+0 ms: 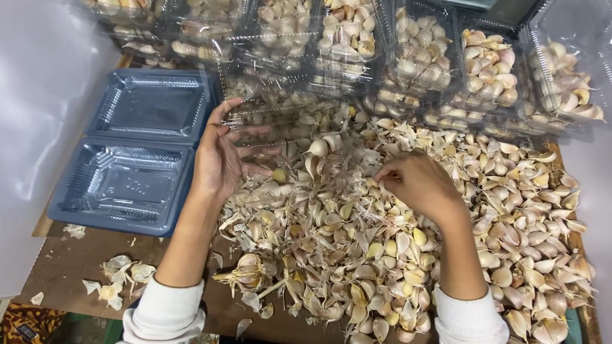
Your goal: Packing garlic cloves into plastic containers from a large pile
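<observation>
A big heap of loose garlic cloves (401, 226) covers the brown board (71, 257). My left hand (224, 154) is at the heap's left edge, fingers spread, palm turned toward the cloves, beside a yellowish peeled clove (278, 175). Over the middle of the heap, my right hand (417, 183) has its fingers bent and pinched onto a clove; the clove itself is mostly hidden under the fingers. Both wrists wear white sleeves.
Clear plastic boxes filled with garlic cloves (424, 56) are stacked along the back. An open empty clear clamshell box (136, 149) lies at left on a blue surface. Garlic skins (115, 281) lie scattered at front left. A part garlic bulb (248, 270) sits near the front.
</observation>
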